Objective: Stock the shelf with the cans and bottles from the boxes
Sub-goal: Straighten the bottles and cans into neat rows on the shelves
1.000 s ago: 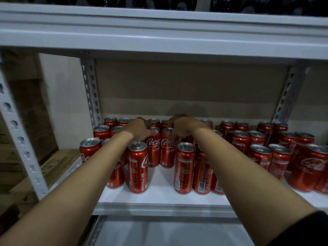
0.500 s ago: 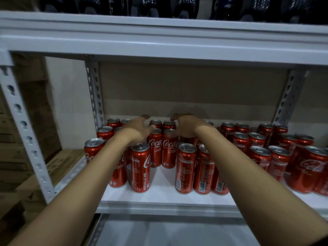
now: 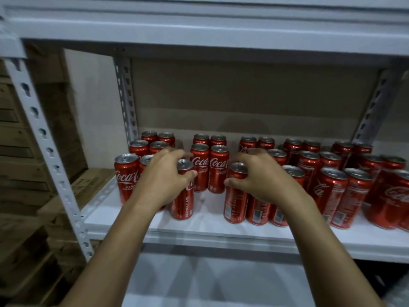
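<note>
Near the shelf (image 3: 199,229) front edge, the left hand (image 3: 164,180) grips one can (image 3: 183,191) and the right hand (image 3: 263,178) another can (image 3: 235,196) (both upright), probably to align rows.

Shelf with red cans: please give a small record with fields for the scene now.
place: white shelf with metal posts
goods: many red cans, upright, in rows
left hand: grip around top of the "RECYCLE ME" can, front row
right hand: grip around top of a front can
beside: cardboard boxes at left
</note>
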